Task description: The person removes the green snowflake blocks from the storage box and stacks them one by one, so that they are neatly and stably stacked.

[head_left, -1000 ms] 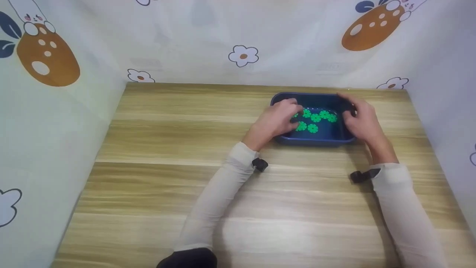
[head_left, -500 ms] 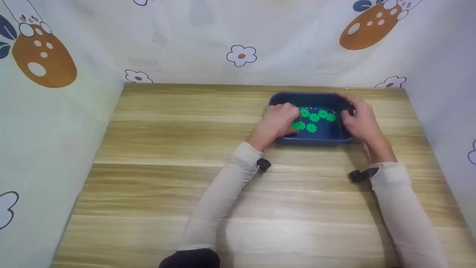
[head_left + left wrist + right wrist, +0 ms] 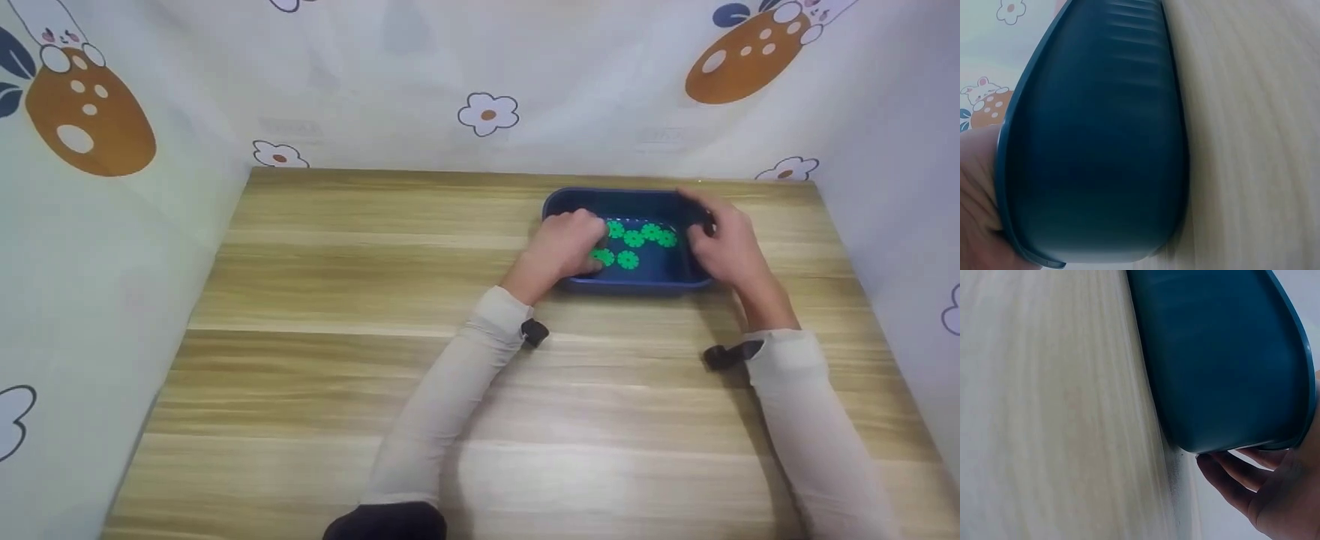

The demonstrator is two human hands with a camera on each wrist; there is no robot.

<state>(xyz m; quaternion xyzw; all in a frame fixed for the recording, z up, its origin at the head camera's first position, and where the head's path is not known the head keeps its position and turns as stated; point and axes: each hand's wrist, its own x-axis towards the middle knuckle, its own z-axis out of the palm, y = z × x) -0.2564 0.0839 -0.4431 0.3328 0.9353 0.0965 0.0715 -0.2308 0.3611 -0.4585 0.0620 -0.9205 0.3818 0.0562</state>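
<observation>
In the head view a dark blue plastic basin stands near the back edge of the table, with several green flower-shaped discs on its floor. My left hand reaches over its left end, fingers curled inward and thumb beside the nearest discs. The fingertips are hidden, so whether they hold a disc cannot be told. The left wrist view shows the basin's outer wall and the hand only at the rim. My right hand grips the right end, thumb inside; its fingers show outside in the right wrist view.
The wood-grain table extends left and in front of the basin. A patterned white cloth wall rises close behind it, with more cloth at both sides. Black wrist cameras sit at the sleeves.
My left hand has shifted slightly right, and its fingers have drawn together and curled more, covering a disc formerly visible. My right hand and the basin stay about where they were.
</observation>
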